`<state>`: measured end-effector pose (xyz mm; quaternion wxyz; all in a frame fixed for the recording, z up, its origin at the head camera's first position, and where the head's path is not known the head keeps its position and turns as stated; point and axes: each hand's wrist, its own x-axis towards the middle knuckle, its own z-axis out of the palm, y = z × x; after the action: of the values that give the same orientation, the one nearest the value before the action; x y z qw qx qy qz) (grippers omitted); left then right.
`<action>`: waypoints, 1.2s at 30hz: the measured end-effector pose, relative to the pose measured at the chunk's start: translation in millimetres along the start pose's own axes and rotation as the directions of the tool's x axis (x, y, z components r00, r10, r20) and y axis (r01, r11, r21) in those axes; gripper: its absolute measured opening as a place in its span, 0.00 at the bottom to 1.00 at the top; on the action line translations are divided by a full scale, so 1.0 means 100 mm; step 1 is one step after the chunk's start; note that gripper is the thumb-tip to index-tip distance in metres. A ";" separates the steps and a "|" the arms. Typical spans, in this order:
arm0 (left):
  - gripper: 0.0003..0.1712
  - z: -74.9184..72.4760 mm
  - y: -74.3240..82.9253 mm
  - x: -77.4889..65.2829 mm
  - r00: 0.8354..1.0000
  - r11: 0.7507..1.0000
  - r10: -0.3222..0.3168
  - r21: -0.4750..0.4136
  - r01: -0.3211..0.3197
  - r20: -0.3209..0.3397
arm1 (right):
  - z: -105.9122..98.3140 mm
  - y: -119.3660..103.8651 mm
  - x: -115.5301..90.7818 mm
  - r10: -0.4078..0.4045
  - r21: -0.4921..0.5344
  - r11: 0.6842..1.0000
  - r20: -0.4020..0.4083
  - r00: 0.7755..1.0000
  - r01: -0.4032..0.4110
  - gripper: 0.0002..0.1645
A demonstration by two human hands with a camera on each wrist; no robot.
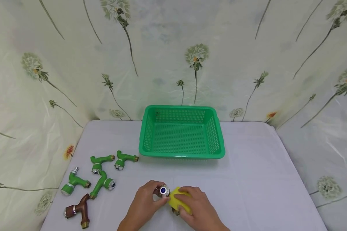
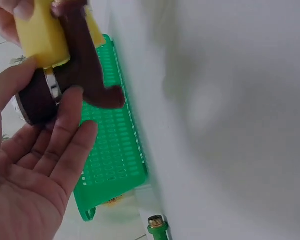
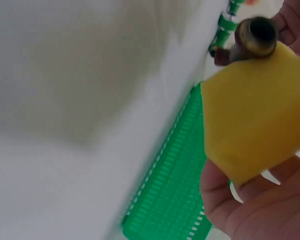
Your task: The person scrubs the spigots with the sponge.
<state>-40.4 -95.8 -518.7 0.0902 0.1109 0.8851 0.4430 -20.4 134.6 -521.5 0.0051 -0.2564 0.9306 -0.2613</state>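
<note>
My left hand (image 1: 146,199) grips a dark brown water tap (image 2: 82,60) by its knob, thumb on one side and fingers on the other. The knob's chrome cap with a blue centre faces up in the head view. In my right hand (image 1: 201,205) is a yellow sponge (image 1: 179,199), pinched between thumb and fingers. It lies against the tap's body and covers part of it. The right wrist view shows the tap's brass threaded end (image 3: 260,37) sticking out past the sponge's edge. Both hands are close together near the table's front.
A green plastic basket (image 1: 182,156) stands at the back middle, with nothing in it. To the left lie several green taps (image 1: 102,184) and another brown tap (image 1: 82,210). A white cloth covers the table (image 1: 254,179); a flower-patterned sheet (image 1: 162,57) hangs behind.
</note>
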 end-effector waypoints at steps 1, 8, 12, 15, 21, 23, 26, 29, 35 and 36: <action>0.23 0.01 -0.01 0.00 1.000 1.000 0.008 -0.009 -0.008 -0.011 | 0.02 0.00 -0.01 0.001 0.016 1.000 0.023 1.000 -0.001 0.17; 0.29 0.04 -0.09 -0.02 0.999 0.994 -0.049 -0.097 0.047 -0.015 | -0.01 0.03 -0.09 0.077 0.249 0.967 -0.078 0.994 -0.055 0.19; 0.29 0.05 -0.11 -0.03 0.997 0.957 -0.061 -0.282 0.071 0.044 | 0.01 -0.05 -0.08 0.073 0.342 0.939 -0.248 0.966 0.017 0.25; 0.28 0.04 -0.08 -0.05 0.992 0.892 -0.052 -0.441 0.097 0.114 | 0.03 -0.11 -0.04 0.051 0.373 0.925 -0.291 0.955 0.064 0.25; 0.27 -0.05 0.01 -0.07 0.978 0.793 -0.037 -0.589 0.154 0.205 | 0.01 -0.07 -0.01 0.128 0.358 0.934 -0.317 0.940 -0.006 0.22; 0.27 -0.07 0.02 -0.07 0.977 0.776 -0.021 -0.612 0.149 0.211 | 0.00 -0.07 -0.02 0.154 0.369 0.929 -0.337 0.929 -0.021 0.22; 0.29 -0.06 0.04 -0.07 0.979 0.762 -0.014 -0.632 0.141 0.201 | 0.01 -0.11 -0.03 0.140 0.383 0.924 -0.361 0.922 0.009 0.24; 0.29 -0.04 0.06 -0.07 0.980 0.753 -0.030 -0.641 0.150 0.194 | 0.04 -0.15 -0.03 0.118 0.378 0.925 -0.347 0.930 0.023 0.24; 0.25 -0.03 0.05 -0.09 0.973 0.748 -0.030 -0.641 0.173 0.228 | 0.07 -0.08 -0.06 0.158 0.311 0.950 -0.379 0.912 -0.035 0.23; 0.25 -0.03 0.04 -0.09 0.974 0.750 -0.026 -0.639 0.169 0.227 | 0.07 -0.08 -0.07 0.169 0.313 0.949 -0.383 0.908 -0.045 0.23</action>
<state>-32.3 -98.7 -513.0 0.2363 0.0704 0.6649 0.7051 -9.9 128.7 -524.1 -0.1347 -0.1411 0.8742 -0.4447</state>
